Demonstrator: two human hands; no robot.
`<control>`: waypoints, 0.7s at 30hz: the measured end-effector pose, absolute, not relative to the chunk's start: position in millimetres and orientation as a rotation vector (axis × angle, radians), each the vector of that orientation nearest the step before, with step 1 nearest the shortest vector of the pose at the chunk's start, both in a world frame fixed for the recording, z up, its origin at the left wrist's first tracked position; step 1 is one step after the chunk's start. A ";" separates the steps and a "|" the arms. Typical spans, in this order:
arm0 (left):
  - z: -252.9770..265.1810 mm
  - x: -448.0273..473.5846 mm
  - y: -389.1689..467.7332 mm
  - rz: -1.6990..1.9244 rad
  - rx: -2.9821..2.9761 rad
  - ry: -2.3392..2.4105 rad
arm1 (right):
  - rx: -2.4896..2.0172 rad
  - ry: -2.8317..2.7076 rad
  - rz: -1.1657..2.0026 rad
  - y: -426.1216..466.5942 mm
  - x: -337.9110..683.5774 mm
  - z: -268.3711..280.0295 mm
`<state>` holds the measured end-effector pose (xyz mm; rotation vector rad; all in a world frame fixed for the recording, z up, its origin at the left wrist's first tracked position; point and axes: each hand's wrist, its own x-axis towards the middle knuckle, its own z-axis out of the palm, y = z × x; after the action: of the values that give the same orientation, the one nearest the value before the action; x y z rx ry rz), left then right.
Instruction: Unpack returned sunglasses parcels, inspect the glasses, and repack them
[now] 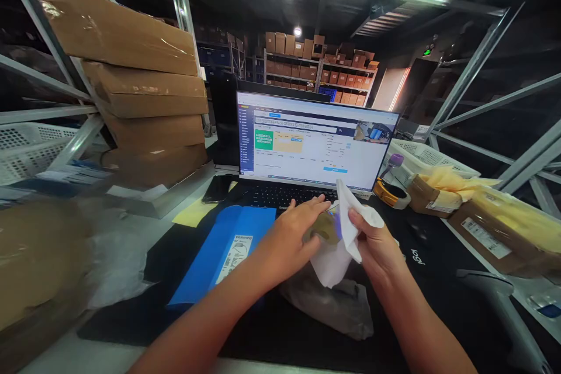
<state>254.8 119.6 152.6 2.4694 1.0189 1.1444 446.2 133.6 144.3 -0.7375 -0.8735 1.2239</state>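
Observation:
My right hand (377,241) pinches a folded sheet of white paper (346,228) above the black desk mat. To its left, my left hand (293,236) is open, fingers stretched toward the paper and thumb apart. Between the hands, a small clear bag (325,227) with a brownish content shows against the paper; what it contains is hard to make out. Below lies a grey plastic bag (335,307), flat and crumpled. A blue flat package (210,263) with a white printed label lies left of my left hand, partly covered by my forearm.
A laptop (307,140) stands open behind my hands. A phone (218,189) and yellow paper (193,215) lie left of it. Stacked cartons (149,93) rise at left. At right are a tape roll (392,190), a mouse (418,232), a scanner (504,304) and open boxes (486,236).

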 end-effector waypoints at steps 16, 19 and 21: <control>160.9 236.8 121.7 1.300 2.664 1.087 | -1.328 -1.334 -0.111 92.4 554.1 183.6; 158.3 241.9 118.1 1.198 2.752 1.029 | -1.269 -1.399 -0.304 98.5 537.4 175.3; 156.5 245.0 115.3 1.145 2.782 1.010 | -1.351 -1.465 -0.389 109.0 524.5 170.9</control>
<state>245.0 115.3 156.5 2.7822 1.0095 1.1450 524.5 109.0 170.9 -1.3506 -1.4648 -0.3889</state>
